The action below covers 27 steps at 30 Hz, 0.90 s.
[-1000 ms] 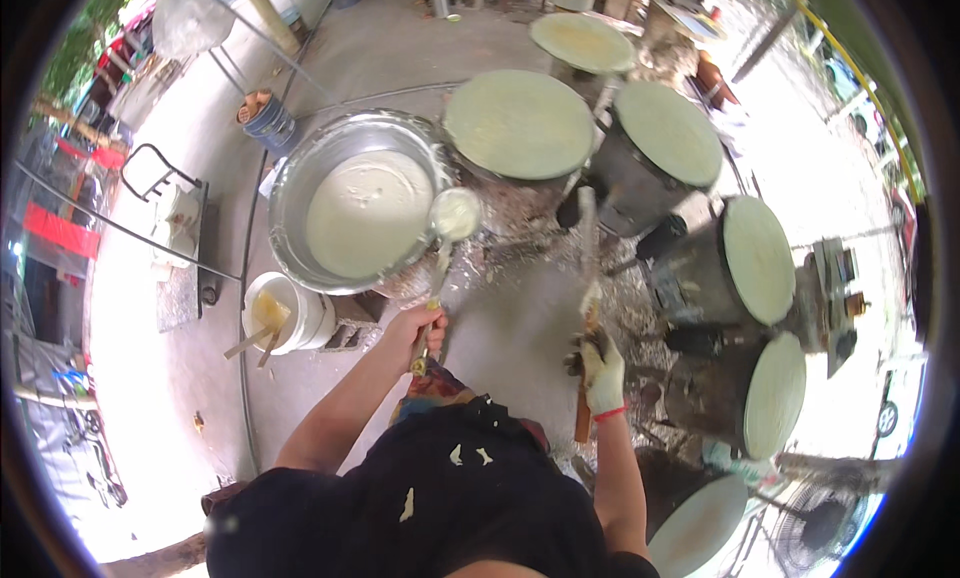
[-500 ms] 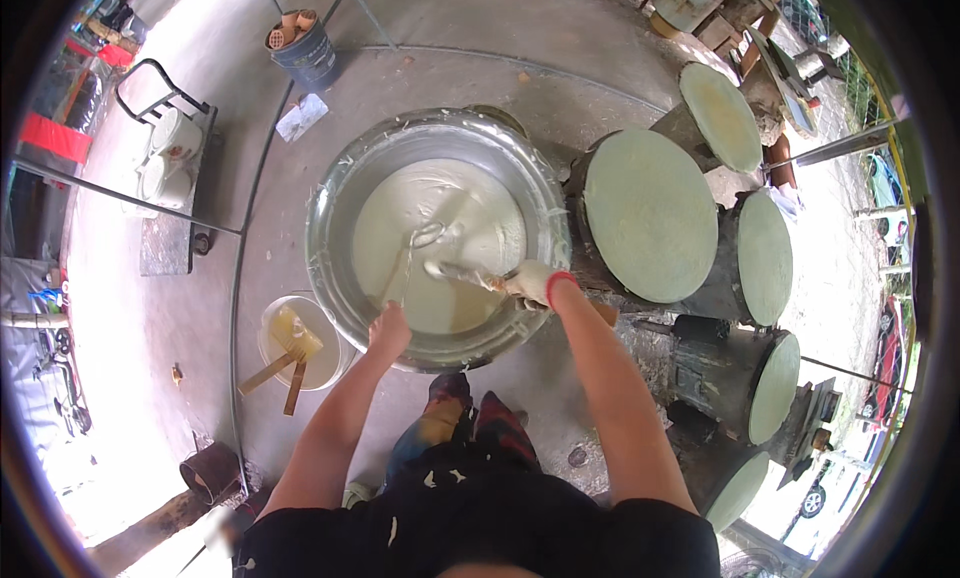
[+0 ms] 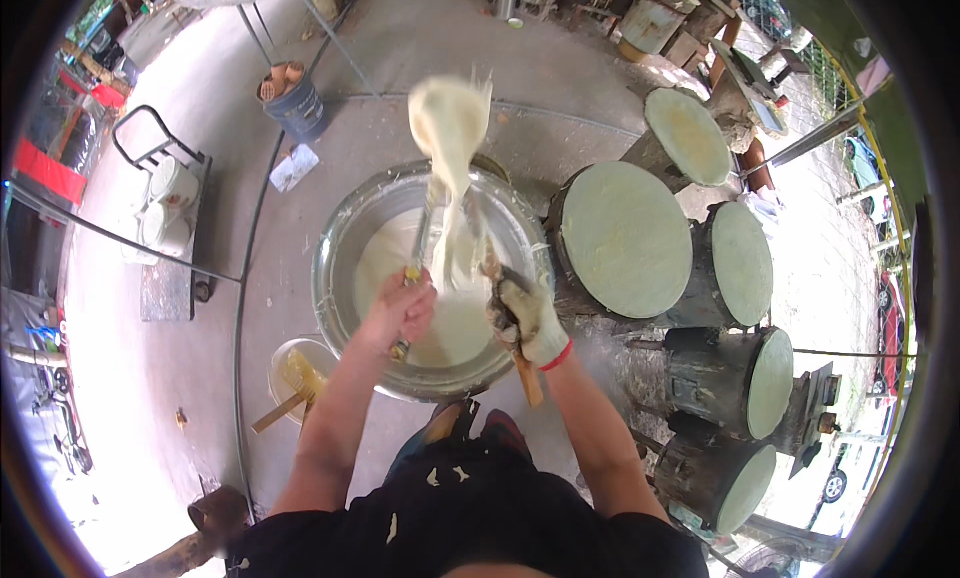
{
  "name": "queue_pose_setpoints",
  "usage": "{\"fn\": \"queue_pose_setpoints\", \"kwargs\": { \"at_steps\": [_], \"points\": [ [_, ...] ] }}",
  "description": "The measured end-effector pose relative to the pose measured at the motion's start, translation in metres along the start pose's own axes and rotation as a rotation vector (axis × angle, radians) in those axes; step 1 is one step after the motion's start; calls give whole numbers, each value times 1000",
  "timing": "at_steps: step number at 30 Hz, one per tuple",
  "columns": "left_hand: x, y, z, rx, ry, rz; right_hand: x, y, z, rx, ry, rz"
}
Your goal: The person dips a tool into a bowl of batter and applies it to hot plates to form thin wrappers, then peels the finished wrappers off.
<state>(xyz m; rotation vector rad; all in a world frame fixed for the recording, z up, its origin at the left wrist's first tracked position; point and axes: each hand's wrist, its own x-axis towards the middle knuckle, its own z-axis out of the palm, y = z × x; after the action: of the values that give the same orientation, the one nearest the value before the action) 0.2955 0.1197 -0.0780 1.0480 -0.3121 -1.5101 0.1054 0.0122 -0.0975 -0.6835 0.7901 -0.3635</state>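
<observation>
My bare left hand (image 3: pixel 398 308) is closed around the handle of a long metal stirring tool (image 3: pixel 424 236). Pale batter (image 3: pixel 447 123) coats its raised head, hiding the shape, and hangs in a thick strand. Wrapped round a wooden-handled tool (image 3: pixel 528 380) is my right hand (image 3: pixel 530 316), in a whitish glove with a red cuff. That tool's upper end is blurred and smeared with batter. Both hands are above a wide metal pot (image 3: pixel 334 278), its inner wall streaked white. Cream-coloured batter (image 3: pixel 385 263) lies in the pot.
Several drum-like stands with round, pale green tops (image 3: pixel 627 240) line the right side. At my lower left is a white bucket (image 3: pixel 283 383) with wooden-handled brushes. A blue bucket (image 3: pixel 298 108) holds brown pieces. White pails (image 3: pixel 165 228) sit on a cart.
Both hands have raised their tools out of the batter; a lump of it now hangs above the pot. My left hand has moved up, and my right hand has shifted slightly lower.
</observation>
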Motion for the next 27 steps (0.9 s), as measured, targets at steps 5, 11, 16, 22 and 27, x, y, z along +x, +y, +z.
{"fn": "queue_pose_setpoints", "kwargs": {
  "at_steps": [5, 11, 16, 22, 27],
  "points": [
    [-20, 63, 29, 302, -57, 263, -51, -34, 7, -27, 9, -324],
    [-33, 0, 49, 588, 27, -114, -106, 19, -35, -135, 379, -451],
    [-69, -108, 113, 403, -341, -589, -201, 118, -117, -313, 700, -630],
    [-138, -243, 213, -102, -601, -1233, -451, 306, -161, -788, 1166, -161],
    [-232, -384, 259, 503, -839, -1354, -614, 488, -78, -286, 1363, -116]
  ]
}}
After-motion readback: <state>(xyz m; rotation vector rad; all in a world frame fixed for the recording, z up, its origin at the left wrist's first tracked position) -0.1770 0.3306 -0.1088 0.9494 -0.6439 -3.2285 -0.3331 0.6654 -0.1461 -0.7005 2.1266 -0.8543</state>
